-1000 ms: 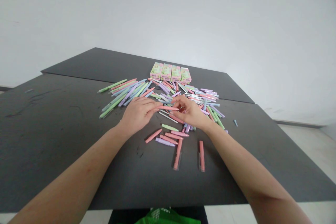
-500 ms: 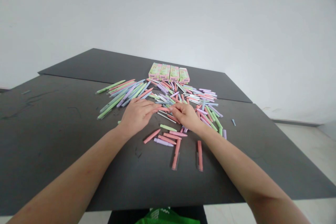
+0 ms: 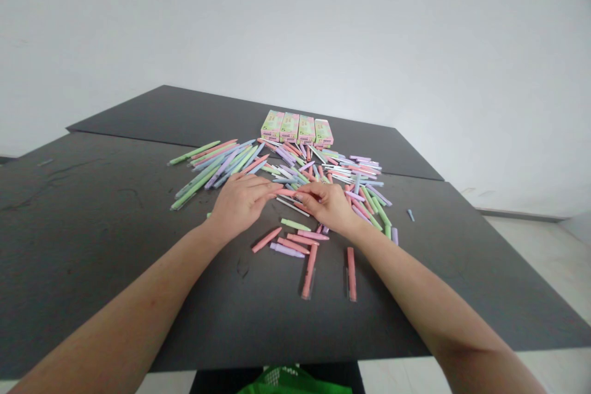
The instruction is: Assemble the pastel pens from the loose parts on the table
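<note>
Over the front of a pile of pen parts, my left hand [image 3: 241, 200] and my right hand [image 3: 327, 202] meet at a pink pen [image 3: 286, 192] lying crosswise between them. Each hand pinches one end of it with closed fingers, so both ends are partly hidden. Just below the hands lie several short tapered pen pieces, among them a light green one [image 3: 295, 225], a lilac one [image 3: 287, 250] and a pink one [image 3: 266, 239]. Nearer to me, two pink barrels with clear clips, a left one [image 3: 309, 272] and a right one [image 3: 351, 274], lie apart.
Long pastel pens [image 3: 221, 166] are heaped at the left. Loose coloured barrels and thin white sticks [image 3: 339, 170] spread behind and right of my hands. Several pink-and-green boxes [image 3: 298, 128] stand at the back. A small blue piece [image 3: 410, 215] lies alone on the dark table [image 3: 462, 271].
The hands stay almost in place, both still on the pink pen. My right fingers have shifted slightly in their grip, and the other parts lie as before.
</note>
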Tool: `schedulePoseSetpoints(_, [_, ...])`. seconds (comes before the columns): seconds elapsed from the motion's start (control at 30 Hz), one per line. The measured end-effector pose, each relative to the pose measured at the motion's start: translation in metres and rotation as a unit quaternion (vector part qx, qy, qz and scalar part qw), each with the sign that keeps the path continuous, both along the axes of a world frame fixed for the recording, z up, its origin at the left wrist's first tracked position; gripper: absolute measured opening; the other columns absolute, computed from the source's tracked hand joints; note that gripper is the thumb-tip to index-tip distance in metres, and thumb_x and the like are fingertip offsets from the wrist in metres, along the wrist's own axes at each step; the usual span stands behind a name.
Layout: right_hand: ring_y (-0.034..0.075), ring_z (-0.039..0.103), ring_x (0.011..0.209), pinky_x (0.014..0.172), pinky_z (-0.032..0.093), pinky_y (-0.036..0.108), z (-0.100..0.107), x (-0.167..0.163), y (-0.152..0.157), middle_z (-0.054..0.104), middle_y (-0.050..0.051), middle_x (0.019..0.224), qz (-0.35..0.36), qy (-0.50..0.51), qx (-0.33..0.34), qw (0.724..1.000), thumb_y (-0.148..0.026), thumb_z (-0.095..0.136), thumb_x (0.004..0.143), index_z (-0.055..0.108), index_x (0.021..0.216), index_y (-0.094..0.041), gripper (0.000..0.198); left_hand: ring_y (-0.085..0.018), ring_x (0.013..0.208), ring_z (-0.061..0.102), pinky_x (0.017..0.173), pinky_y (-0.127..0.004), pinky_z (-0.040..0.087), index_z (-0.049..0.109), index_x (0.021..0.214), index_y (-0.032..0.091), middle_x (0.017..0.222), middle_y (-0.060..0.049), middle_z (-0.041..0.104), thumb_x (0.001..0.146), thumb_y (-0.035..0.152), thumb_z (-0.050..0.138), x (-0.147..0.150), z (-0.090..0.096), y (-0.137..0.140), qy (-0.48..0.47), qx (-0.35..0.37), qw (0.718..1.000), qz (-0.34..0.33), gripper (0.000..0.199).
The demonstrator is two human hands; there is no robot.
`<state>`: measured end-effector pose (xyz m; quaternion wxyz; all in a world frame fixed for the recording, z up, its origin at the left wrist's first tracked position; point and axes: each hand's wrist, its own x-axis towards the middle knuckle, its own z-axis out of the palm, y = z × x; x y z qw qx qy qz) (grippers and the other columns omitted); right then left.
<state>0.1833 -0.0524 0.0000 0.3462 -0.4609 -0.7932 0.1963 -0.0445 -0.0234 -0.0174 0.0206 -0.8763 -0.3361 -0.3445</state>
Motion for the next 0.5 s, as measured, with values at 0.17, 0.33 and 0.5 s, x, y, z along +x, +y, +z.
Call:
schedulePoseSetpoints(0.17, [0.009, 0.04, 0.044, 0.045, 0.03, 0.023, -0.007, -0.001, 0.003, 0.051, -0.002, 0.049, 0.005, 0.078, -0.157, 0.985, -0.041, 0.053, 0.089, 0.063, 0.069, -0.016, 0.034, -0.019, 0.091, 0.066, 0.08, -0.036, 0.042, 0.072, 0.105, 0.022, 0.099, -0.004, 0.075, 0.095, 0.022, 0.046, 0.0, 0.007, -0.005, 0.018, 0.039, 0.999, -0.001, 0.028])
schedulePoseSetpoints(0.33, [0.01, 0.044, 0.045, 0.046, 0.035, 0.023, -0.006, 0.003, 0.005, 0.054, -0.001, 0.052, 0.028, 0.104, -0.21, 0.972, -0.046, 0.051, 0.089, 0.064, 0.074, -0.015, 0.037, -0.019, 0.09, 0.067, 0.081, -0.036, 0.041, 0.073, 0.104, 0.023, 0.099, -0.004, 0.076, 0.095, 0.023, 0.046, 0.0, 0.007, -0.005, 0.019, 0.039, 0.999, -0.008, 0.028])
schedulePoseSetpoints(0.5, [0.013, 0.055, 0.064, 0.06, 0.041, 0.024, 0.005, 0.004, 0.001, 0.067, 0.004, 0.077, 0.028, 0.002, -0.015, 0.999, -0.033, 0.059, 0.086, 0.068, 0.099, -0.016, 0.023, -0.018, 0.096, 0.066, 0.087, -0.036, 0.041, 0.071, 0.108, 0.023, 0.103, -0.003, 0.075, 0.095, 0.026, 0.049, -0.003, -0.001, 0.001, 0.007, 0.001, 1.0, -0.01, 0.026])
